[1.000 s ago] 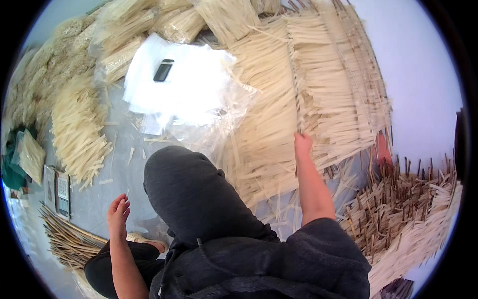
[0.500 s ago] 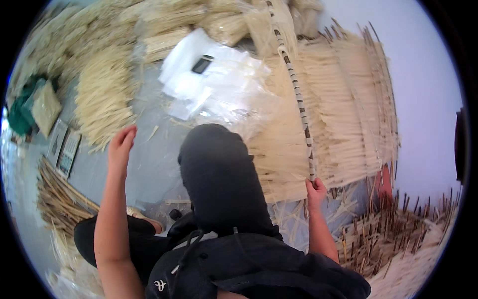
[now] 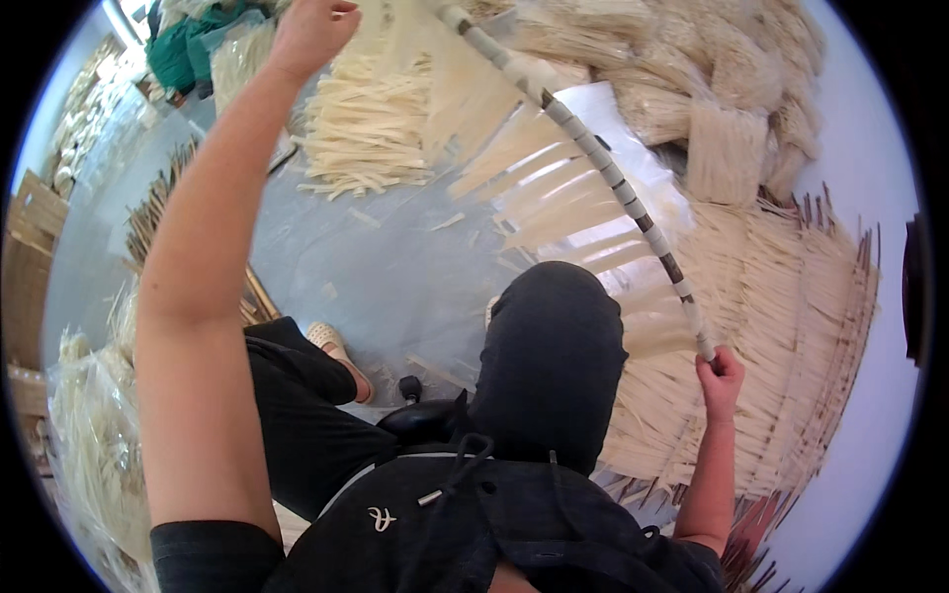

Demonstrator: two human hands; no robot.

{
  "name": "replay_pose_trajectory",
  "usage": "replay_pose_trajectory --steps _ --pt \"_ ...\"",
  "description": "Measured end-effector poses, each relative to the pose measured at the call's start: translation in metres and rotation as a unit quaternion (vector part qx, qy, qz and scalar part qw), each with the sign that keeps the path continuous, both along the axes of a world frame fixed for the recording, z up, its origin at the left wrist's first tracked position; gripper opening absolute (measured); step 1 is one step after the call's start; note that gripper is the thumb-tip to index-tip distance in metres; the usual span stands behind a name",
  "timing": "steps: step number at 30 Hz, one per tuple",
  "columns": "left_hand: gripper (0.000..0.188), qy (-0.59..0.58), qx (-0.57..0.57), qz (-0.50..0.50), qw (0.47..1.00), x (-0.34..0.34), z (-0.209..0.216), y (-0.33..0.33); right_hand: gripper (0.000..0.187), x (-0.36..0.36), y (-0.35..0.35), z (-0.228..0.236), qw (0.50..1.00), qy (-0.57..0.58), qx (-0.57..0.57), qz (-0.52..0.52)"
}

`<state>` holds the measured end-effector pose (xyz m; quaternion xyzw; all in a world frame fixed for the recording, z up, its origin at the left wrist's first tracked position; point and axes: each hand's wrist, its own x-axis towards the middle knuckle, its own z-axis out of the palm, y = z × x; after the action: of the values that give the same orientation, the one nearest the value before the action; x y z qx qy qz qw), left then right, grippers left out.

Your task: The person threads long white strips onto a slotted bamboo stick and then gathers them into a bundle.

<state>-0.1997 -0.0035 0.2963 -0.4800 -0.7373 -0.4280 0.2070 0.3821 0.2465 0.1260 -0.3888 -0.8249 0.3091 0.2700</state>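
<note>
My right hand (image 3: 722,381) is closed around the near end of a long dark stick (image 3: 673,267). Pale flat strips (image 3: 563,203) are looped over the stick in bands and hang off its left side. From my grip the stick runs away to the far left and leaves at the upper edge. My left arm is stretched far forward. At the upper edge, left of the stick, my left hand (image 3: 316,35) has its fingers curled; anything inside them is too small or hidden to make out.
A spread of similar strips on sticks (image 3: 761,326) lies at right beside the white wall (image 3: 850,128). A strip pile (image 3: 366,128) lies on the grey floor (image 3: 386,257) near white sheeting (image 3: 593,99). Bagged bundles (image 3: 682,69) fill the back; another bag (image 3: 94,445) stands at left.
My view has swung left. The stick, held in my right hand, has been lifted and tilted leftward, its strips now hanging over the sheeting. My left arm has reached forward to the upper edge.
</note>
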Motion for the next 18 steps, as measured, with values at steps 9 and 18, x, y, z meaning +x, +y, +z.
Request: replay_pose_trajectory --steps 9,18 --pt "0.028 0.013 -0.322 0.136 0.937 -0.076 -0.076 -0.123 0.007 -0.157 0.061 -0.005 0.978 -0.034 0.126 0.161" --pt "0.038 -0.397 -0.317 0.195 0.839 -0.026 -0.279 -0.176 0.016 -0.194 0.049 -0.134 0.982 -0.034 -0.184 -0.004"
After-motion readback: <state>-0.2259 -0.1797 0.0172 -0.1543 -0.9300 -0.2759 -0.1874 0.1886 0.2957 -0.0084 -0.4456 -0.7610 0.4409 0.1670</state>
